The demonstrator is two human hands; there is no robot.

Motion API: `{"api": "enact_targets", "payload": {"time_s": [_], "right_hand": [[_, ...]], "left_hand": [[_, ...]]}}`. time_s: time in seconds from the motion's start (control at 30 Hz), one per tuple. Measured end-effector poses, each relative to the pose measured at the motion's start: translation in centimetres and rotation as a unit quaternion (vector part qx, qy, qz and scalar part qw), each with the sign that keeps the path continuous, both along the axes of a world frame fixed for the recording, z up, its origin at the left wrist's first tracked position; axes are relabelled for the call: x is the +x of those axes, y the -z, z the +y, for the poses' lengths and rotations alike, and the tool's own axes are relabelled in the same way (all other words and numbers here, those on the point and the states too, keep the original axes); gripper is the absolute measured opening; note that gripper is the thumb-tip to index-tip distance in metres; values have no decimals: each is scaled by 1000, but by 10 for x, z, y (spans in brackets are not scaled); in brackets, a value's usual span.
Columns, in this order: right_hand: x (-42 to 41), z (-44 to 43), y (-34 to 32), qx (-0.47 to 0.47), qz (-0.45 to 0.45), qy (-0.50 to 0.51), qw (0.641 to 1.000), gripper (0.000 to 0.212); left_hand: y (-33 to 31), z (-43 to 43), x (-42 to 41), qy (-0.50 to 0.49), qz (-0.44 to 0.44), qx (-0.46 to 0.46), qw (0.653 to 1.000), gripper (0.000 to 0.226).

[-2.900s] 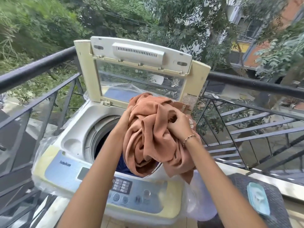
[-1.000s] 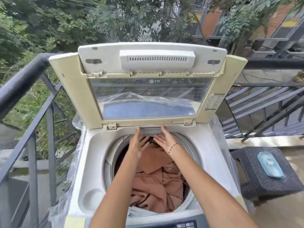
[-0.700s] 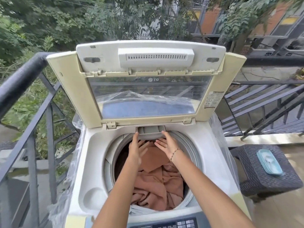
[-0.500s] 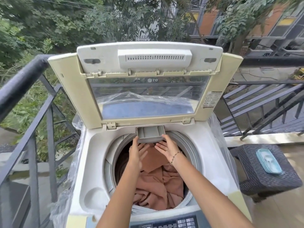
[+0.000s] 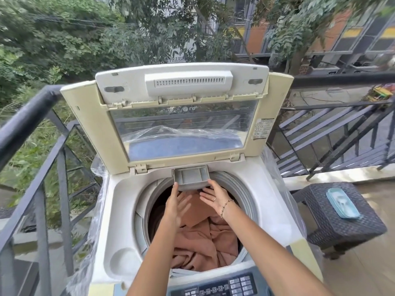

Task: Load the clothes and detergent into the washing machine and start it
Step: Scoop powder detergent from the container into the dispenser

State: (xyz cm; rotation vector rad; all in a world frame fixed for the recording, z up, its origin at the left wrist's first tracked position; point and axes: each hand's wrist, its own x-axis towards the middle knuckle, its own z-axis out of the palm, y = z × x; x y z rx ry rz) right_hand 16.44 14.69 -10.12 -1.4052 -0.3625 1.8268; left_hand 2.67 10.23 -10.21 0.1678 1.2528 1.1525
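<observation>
The top-loading washing machine [image 5: 121, 212] stands with its lid [image 5: 85, 124] propped upright. Rust-orange clothes [image 5: 203, 238] fill the drum. A grey detergent drawer [image 5: 190, 175] sticks out from the back rim over the drum. My left hand [image 5: 174, 207] touches the drawer's left front corner with its thumb, fingers spread underneath. Palm up, my right hand [image 5: 214, 196] has its thumb on the right front corner and straight fingers below the drawer. The control panel [image 5: 220, 287] shows at the bottom edge.
A dark wicker stool [image 5: 342, 229] stands right of the machine with a flat teal container [image 5: 342, 202] on top. Black balcony railing [image 5: 27, 116] runs close along the left and behind. Clear plastic wrap hangs around the machine's sides.
The orange clothes went from my hands down into the drum. Both hands then moved to the back rim, and the detergent drawer has slid out toward me.
</observation>
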Motion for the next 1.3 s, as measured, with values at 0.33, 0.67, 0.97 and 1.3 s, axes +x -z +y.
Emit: {"api": "enact_targets", "payload": {"time_s": [0.33,0.67,0.97,1.3], "right_hand": [[52,9,-20,73,-197,0,978,6],[195,35,-58,207,-297,19,932,25],[409,71,-4,124,-329,50,935,25],[623,100,125,-21,-424,41,905,19]], "left_hand": [[-28,13,77,44,-36,0,998,46],[-67,57,206,92,153,92,980,16],[-43,131,412,215,188,121,951,31],[60,175,595,290,130,-46,947,47]]}}
